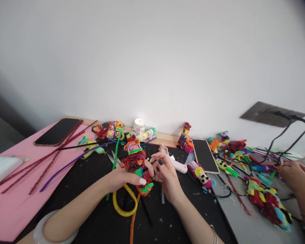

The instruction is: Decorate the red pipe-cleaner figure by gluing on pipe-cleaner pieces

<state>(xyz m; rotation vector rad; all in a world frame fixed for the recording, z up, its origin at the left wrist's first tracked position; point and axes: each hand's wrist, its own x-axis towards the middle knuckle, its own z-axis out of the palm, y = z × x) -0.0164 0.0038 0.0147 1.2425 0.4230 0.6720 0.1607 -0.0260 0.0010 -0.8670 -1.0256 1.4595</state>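
Head cam, bench w/ black mat (91,189) at centre. Left hand (123,178) fingers closed round a pipe-cleaner figure (136,159), red glitter body w/ orange and green head, held upright just above the mat. Right hand (165,173) beside it, thumb and forefinger pinched on the figure's lower right side; what sits betw. the fingertips is too small to tell. Yellow-handled scissors (122,203) lie on the mat under the hands, blades pointing away. White glue gun (179,166) just right of the right hand. Phone (205,156) lies face up further right; 2nd phone (57,131) on pink sheet (12,206) at left, w/ red glitter stems (40,166) near it. Small white candle (138,126) at the wall. Another person's hand (297,178) at far right edge, among finished figures (266,200) on grey surface
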